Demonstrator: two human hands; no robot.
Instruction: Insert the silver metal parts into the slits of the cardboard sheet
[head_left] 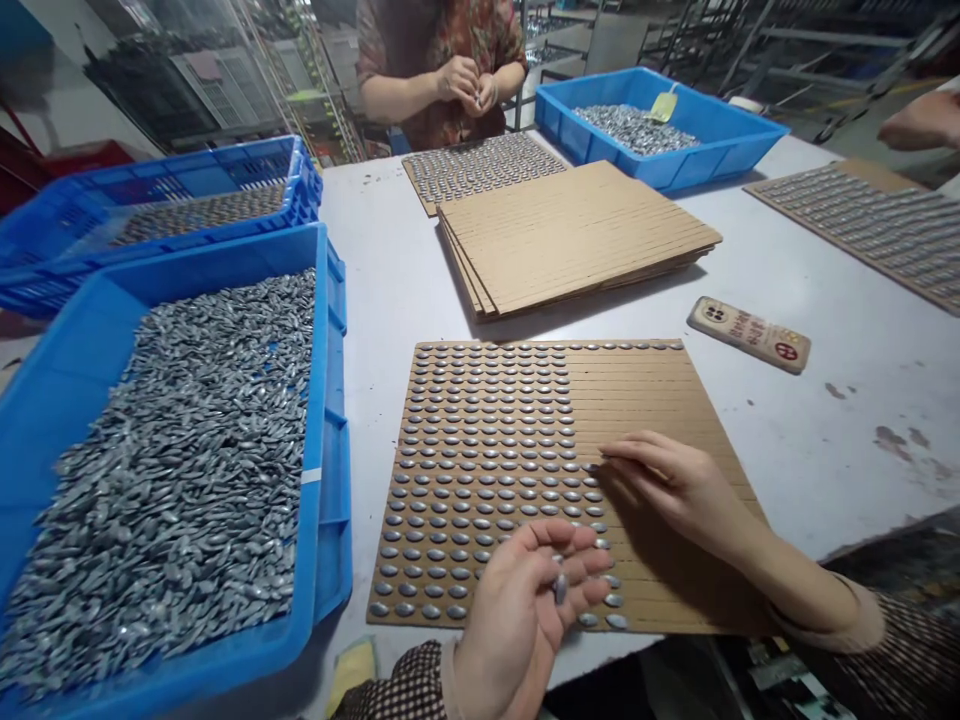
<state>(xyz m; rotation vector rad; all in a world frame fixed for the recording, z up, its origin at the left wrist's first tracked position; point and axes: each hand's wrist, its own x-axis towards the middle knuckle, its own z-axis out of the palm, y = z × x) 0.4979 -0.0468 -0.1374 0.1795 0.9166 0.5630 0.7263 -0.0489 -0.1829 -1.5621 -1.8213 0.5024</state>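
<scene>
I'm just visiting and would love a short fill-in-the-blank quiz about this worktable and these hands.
1. The left hand is turned palm ____, with at least one small grey piece in it.
2. The right hand is over the near cardboard sheet, whose bare stretch lies mainly toward the picture's ____ side.
3. The tray left of that sheet is coloured ____.

Missing words: up; right; blue.
</scene>
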